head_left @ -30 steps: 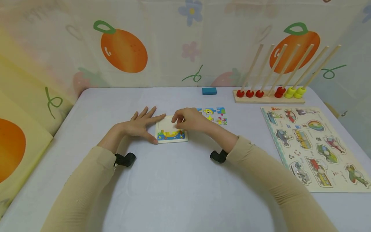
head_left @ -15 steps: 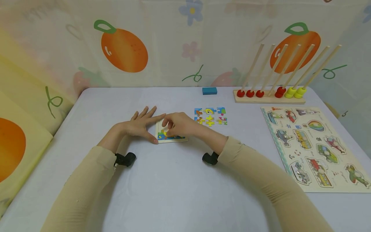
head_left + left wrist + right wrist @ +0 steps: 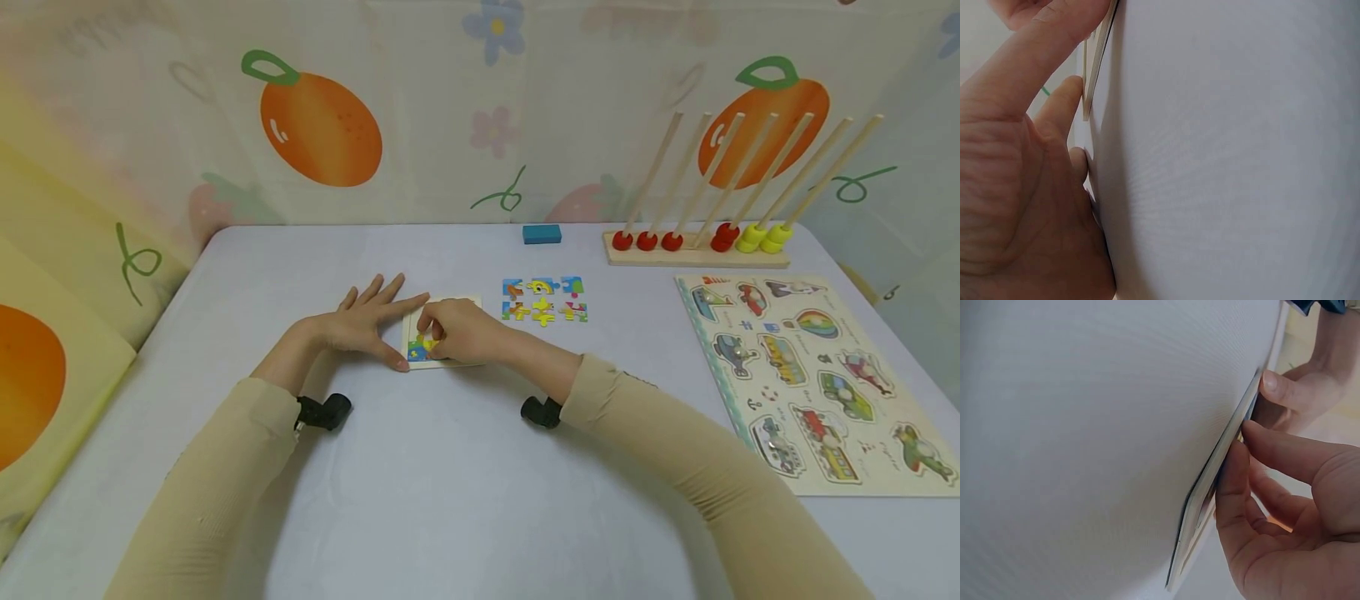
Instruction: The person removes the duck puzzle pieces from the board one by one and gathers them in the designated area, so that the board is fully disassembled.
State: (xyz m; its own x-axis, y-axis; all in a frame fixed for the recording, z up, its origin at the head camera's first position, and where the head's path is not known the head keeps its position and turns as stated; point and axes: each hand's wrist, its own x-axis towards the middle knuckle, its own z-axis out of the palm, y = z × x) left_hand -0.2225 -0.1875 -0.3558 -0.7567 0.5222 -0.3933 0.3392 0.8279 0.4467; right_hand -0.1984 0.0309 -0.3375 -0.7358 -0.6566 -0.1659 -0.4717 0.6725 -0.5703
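Observation:
A small framed jigsaw board [image 3: 465,299] lies flat on the table, with blue and yellow puzzle pieces [image 3: 417,348] along its near side. My left hand [image 3: 352,327] is spread at the board's left side, its thumb at the near corner and forefinger at the far corner. My right hand [image 3: 468,331] is over the near part of the board, fingers bent. In the right wrist view, its thumb [image 3: 1285,450] and forefinger come down close together at the board's edge [image 3: 1200,487]. Whether they pinch a piece I cannot tell.
Several loose jigsaw pieces [image 3: 543,310] lie in two rows right of the board. A blue block [image 3: 542,234] is at the back edge. Farther right stand a peg-and-bead counting stand [image 3: 697,258] and a large vehicle puzzle board [image 3: 817,383].
My right hand has moved left and toward me, down onto the near part of the board, uncovering the loose pieces. My left hand has stayed still.

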